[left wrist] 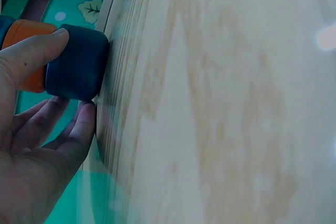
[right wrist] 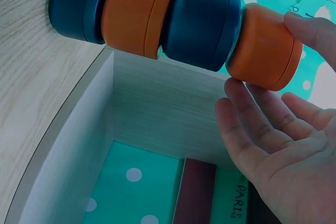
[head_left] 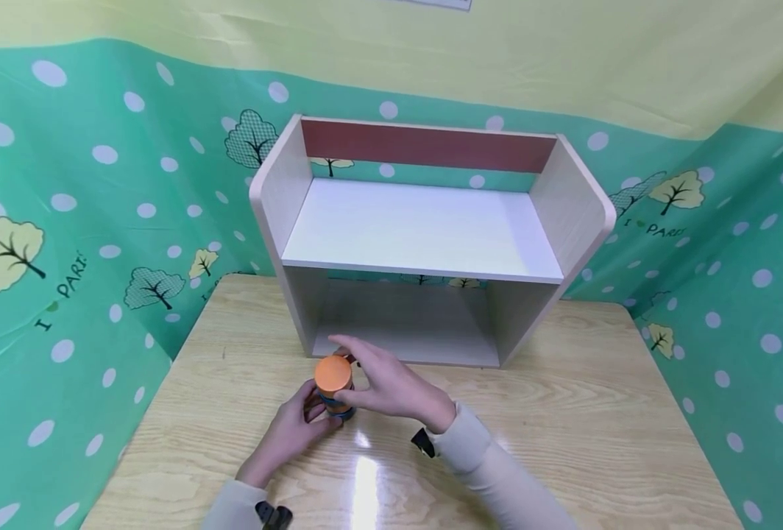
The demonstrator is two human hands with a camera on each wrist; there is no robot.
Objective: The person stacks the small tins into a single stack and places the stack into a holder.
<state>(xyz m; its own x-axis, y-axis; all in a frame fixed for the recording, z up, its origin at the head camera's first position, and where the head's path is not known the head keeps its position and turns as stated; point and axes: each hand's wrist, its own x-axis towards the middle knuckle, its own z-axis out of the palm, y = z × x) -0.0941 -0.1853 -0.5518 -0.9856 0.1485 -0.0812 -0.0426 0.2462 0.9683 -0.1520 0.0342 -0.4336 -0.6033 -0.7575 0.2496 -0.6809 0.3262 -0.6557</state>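
Observation:
Several small rounded lidded jars, alternating blue and orange, stand stacked on the table in front of the shelf's left side. In the right wrist view the column runs from the bottom blue jar (right wrist: 79,6) through an orange jar (right wrist: 134,17) and a second blue jar (right wrist: 199,27) to the top orange jar (right wrist: 265,48). It looks slightly uneven. My left hand (head_left: 292,427) holds the bottom of the stack, its thumb against the blue jar's side and fingers opposite. With thumb and fingertips, my right hand (head_left: 391,383) holds the top orange jar from either side.
A two-tier wooden shelf unit (head_left: 424,228) stands at the back of the wooden table (head_left: 564,427), right behind the stack. Green and yellow patterned cloth (head_left: 133,213) hangs around the table on the sides and back.

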